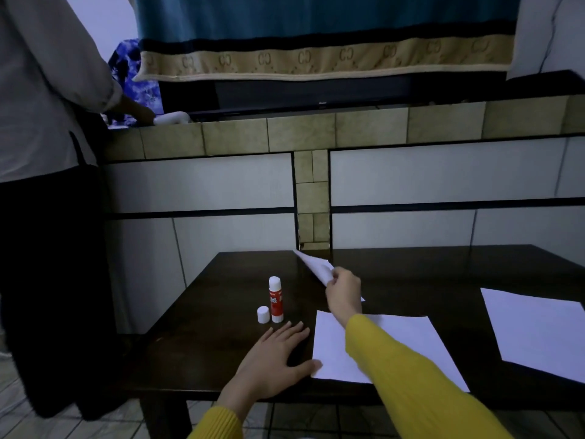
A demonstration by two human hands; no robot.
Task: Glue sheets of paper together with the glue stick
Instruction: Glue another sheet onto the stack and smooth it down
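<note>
Your right hand pinches a lifted sheet by its edge, probably to bring it over the flat sheet lying before you. Your left hand rests flat with fingers spread, thumb touching that sheet's corner to steady it. The uncapped glue stick stands just beyond, its cap beside it.

three paper sheets, one glue stick, one cap, two hands
</note>
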